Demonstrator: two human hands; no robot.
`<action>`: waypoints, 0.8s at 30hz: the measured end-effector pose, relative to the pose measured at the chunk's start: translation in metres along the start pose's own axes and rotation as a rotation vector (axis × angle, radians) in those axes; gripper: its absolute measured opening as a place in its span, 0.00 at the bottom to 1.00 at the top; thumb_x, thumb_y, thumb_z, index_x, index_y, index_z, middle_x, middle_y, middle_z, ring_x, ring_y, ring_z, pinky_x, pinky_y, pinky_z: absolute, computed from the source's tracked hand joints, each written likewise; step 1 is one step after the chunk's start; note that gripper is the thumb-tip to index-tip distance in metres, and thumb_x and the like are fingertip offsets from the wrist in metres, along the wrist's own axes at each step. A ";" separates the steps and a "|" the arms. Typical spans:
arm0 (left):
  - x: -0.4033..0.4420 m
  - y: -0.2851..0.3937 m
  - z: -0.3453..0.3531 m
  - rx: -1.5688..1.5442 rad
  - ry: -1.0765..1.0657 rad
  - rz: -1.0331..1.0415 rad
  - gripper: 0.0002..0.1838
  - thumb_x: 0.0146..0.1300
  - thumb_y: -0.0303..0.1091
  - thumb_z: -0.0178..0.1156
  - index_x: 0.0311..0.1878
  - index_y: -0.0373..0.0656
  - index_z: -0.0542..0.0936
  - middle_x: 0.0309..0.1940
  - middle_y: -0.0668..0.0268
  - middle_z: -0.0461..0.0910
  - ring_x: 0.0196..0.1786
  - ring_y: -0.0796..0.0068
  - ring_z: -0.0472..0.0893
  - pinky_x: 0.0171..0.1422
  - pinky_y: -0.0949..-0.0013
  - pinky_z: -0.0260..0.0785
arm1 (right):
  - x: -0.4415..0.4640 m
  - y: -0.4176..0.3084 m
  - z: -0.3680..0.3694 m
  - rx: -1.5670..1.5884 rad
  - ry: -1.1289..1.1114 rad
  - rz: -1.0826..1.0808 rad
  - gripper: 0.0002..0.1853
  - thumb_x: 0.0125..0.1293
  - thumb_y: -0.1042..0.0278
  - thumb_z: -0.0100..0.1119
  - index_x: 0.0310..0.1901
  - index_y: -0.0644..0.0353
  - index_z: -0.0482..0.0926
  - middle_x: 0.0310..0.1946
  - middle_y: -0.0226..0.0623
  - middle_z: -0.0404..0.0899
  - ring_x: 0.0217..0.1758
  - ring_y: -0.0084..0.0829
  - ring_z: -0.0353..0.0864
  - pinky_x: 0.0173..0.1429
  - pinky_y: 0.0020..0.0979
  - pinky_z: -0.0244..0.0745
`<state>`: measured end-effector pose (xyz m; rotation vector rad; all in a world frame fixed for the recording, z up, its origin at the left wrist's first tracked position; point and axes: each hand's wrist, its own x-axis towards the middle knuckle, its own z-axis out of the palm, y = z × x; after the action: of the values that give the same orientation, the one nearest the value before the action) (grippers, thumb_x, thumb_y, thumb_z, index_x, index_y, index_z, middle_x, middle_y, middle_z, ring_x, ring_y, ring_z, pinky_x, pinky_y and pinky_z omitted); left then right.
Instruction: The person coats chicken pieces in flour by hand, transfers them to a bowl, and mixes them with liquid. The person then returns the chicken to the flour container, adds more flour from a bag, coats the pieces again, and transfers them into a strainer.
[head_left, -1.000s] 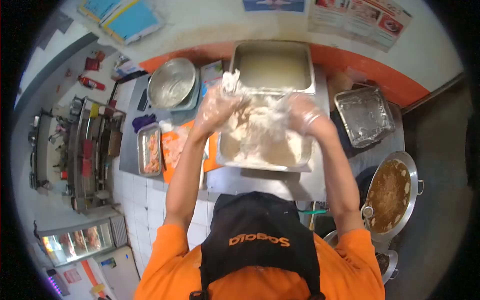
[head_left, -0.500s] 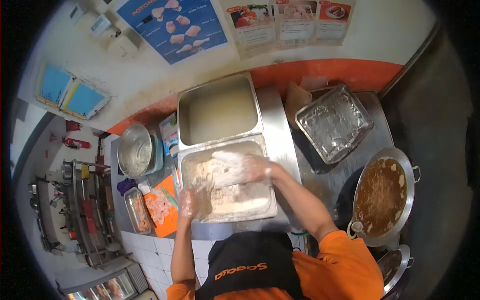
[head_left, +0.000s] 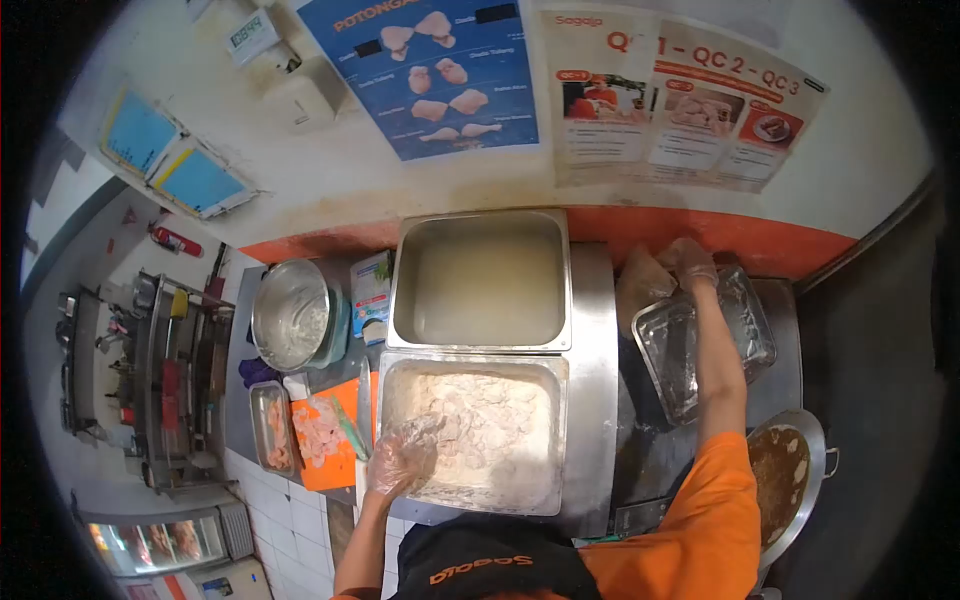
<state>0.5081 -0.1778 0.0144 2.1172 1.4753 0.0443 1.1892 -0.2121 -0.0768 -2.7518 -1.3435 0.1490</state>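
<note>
Flour pan [head_left: 557,440]: rectangular, metal, rim dusted white, at bench centre directly in front of the person, long side against the deep pan [head_left: 398,290] of cloudy, pale yellowish liquid [head_left: 485,290]. Inside, coated pieces [head_left: 490,415] sit heaped from the middle toward the far side, lumpy and irregular, off-white with pinkish patches where the coating looks thin. Loose flour [head_left: 525,480] is smoother and cream-coloured, lying along the near side and right edge; walls have powder stuck on them. Exact piece count unreadable, they merge under the coating. Left hand [head_left: 400,458], in a clear plastic glove, is over the pan's near left corner, fingers reaching inward at the edge of the heap; fingers look loosely extended, can't tell if they grip a piece. Right hand [head_left: 692,262], also gloved, is well apart from the pan, at the far side of the metal tray [head_left: 650,350] and beside a translucent brownish bag [head_left: 642,285]; fingers too unclear to say open or closed. Metal tray looks shiny, with whitish smears. Left of the flour pan: orange cutting board [head_left: 335,475] with pale pink raw pieces [head_left: 320,430], and next to it a small rectangular container [head_left: 257,420] holding orange-pink pieces.
</note>
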 end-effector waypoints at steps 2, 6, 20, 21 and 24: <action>-0.001 0.001 -0.004 -0.033 0.023 0.051 0.15 0.59 0.27 0.61 0.51 0.40 0.81 0.41 0.58 0.85 0.44 0.63 0.84 0.51 0.62 0.75 | 0.009 0.015 0.025 -0.073 0.056 0.093 0.13 0.64 0.69 0.54 0.48 0.57 0.81 0.49 0.48 0.81 0.54 0.49 0.80 0.57 0.42 0.75; -0.005 0.002 -0.015 -0.364 0.052 0.135 0.16 0.62 0.23 0.58 0.54 0.39 0.80 0.46 0.63 0.84 0.49 0.74 0.81 0.56 0.68 0.73 | 0.017 0.042 0.005 0.053 0.417 0.006 0.12 0.64 0.67 0.53 0.46 0.55 0.82 0.44 0.48 0.82 0.48 0.51 0.81 0.52 0.49 0.76; -0.003 0.034 -0.023 -0.656 -0.067 0.466 0.30 0.59 0.24 0.62 0.66 0.34 0.69 0.63 0.53 0.74 0.67 0.61 0.72 0.72 0.63 0.61 | -0.148 -0.155 -0.300 0.211 0.930 -0.716 0.10 0.53 0.80 0.59 0.38 0.61 0.81 0.34 0.42 0.81 0.38 0.45 0.82 0.46 0.40 0.77; 0.000 0.036 -0.019 -0.698 -0.049 0.511 0.31 0.60 0.25 0.63 0.68 0.34 0.68 0.64 0.53 0.73 0.68 0.61 0.71 0.73 0.63 0.60 | -0.177 -0.186 -0.317 0.305 0.900 -0.774 0.09 0.54 0.79 0.60 0.38 0.62 0.81 0.33 0.41 0.81 0.38 0.43 0.82 0.46 0.38 0.77; 0.006 0.054 -0.013 -0.833 -0.102 0.552 0.39 0.61 0.30 0.64 0.73 0.36 0.58 0.67 0.52 0.69 0.71 0.60 0.67 0.74 0.62 0.59 | -0.242 -0.260 -0.349 0.497 0.835 -0.740 0.06 0.56 0.76 0.62 0.37 0.63 0.82 0.35 0.39 0.82 0.39 0.35 0.82 0.45 0.33 0.76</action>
<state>0.5521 -0.1806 0.0479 1.6983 0.5905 0.6276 0.8796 -0.2527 0.3113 -1.4796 -1.6081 -0.5561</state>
